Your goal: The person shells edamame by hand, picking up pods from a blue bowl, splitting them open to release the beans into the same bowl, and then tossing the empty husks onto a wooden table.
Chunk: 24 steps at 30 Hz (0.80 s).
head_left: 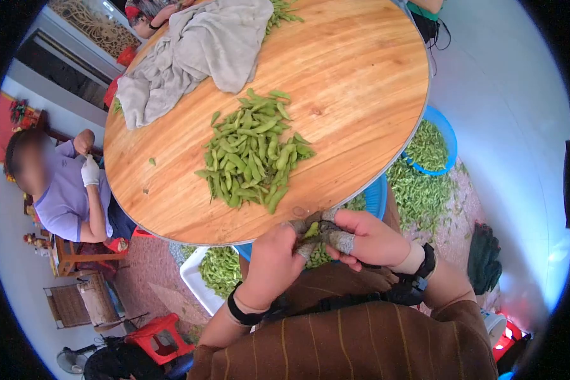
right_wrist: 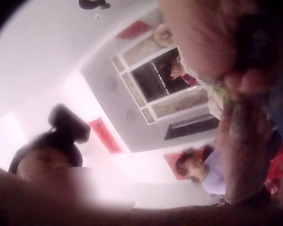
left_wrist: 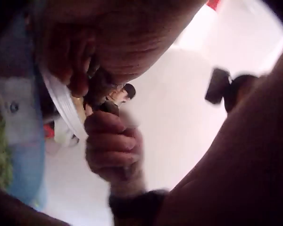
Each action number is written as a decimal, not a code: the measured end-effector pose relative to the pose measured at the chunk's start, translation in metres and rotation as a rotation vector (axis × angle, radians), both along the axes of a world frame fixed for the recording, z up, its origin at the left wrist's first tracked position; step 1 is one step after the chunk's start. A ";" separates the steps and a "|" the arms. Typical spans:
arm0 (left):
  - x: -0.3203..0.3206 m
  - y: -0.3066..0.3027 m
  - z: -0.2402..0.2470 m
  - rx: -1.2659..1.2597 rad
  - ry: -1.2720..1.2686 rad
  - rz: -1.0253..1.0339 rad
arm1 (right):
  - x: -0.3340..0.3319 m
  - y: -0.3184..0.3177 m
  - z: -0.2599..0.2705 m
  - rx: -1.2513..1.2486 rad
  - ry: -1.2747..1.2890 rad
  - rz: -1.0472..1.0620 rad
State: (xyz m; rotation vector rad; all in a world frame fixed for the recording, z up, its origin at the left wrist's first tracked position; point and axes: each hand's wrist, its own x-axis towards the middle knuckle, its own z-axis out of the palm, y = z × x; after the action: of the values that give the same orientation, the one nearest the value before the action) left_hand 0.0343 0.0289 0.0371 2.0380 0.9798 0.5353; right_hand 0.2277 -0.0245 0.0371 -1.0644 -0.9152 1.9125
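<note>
A green soybean pod (head_left: 311,229) is pinched between the fingertips of both hands, just off the near edge of the round wooden table (head_left: 361,76). My left hand (head_left: 272,263) grips it from one side and my right hand (head_left: 377,242) meets it from the other, fingertips close together. Grey wraps cover the thumb and finger ends. In the right wrist view a bit of the green pod (right_wrist: 221,93) shows among the fingers. A heap of whole pods (head_left: 250,152) lies on the table in front of the hands.
A blue tub (head_left: 377,197) with pods sits below the hands, and a white bin (head_left: 193,269) of pods stands left of it. At right are a blue basket (head_left: 451,136) and a floor pile (head_left: 418,196). A grey cloth (head_left: 196,50) covers the far side; another person (head_left: 76,183) sits at left.
</note>
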 end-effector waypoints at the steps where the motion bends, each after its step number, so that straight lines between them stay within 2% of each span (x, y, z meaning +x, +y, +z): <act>1: -0.002 0.000 -0.004 0.113 0.058 -0.012 | -0.002 0.001 0.001 -0.001 0.004 0.000; 5: -0.008 0.000 -0.021 0.565 0.282 -0.071 | -0.002 0.003 0.001 -0.017 -0.008 -0.014; 6: -0.010 0.002 -0.014 0.566 0.282 -0.074 | -0.001 0.002 0.000 -0.009 -0.012 0.004; 8: -0.018 0.007 0.007 -1.200 -0.498 0.117 | 0.004 -0.002 -0.002 0.036 0.031 0.032; 10: -0.020 0.007 0.003 -1.150 -0.458 0.087 | 0.006 -0.003 -0.002 0.083 0.072 0.067; 12: -0.020 0.006 0.001 -1.100 -0.415 0.056 | 0.007 -0.002 0.002 0.115 -0.180 0.008; 13: -0.017 0.004 0.000 -1.004 -0.338 0.062 | 0.006 -0.002 -0.001 0.114 -0.179 0.008; 15: -0.011 0.000 0.000 -0.910 -0.259 0.063 | 0.001 0.000 -0.008 0.619 -0.665 -0.185; 16: -0.008 -0.002 0.003 -0.743 -0.182 -0.046 | -0.003 0.002 -0.008 0.618 -0.667 -0.187; 17: -0.006 -0.003 0.005 -0.572 -0.106 -0.151 | -0.007 0.004 -0.007 0.675 -0.805 -0.173; 18: -0.007 -0.002 0.003 -0.571 -0.107 -0.152 | -0.009 0.005 -0.007 0.731 -0.943 -0.158; 20: -0.010 -0.001 -0.002 -0.728 -0.130 -0.089 | -0.010 0.004 -0.011 0.774 -0.957 -0.129; 24: -0.016 -0.002 -0.005 -0.836 -0.211 -0.037 | -0.011 0.004 -0.012 0.829 -1.039 -0.056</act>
State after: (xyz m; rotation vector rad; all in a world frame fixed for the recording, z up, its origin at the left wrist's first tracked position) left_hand 0.0180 0.0273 0.0324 1.2229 0.8407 0.2430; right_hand 0.2169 -0.0205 0.0248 -1.4646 -1.9593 0.6373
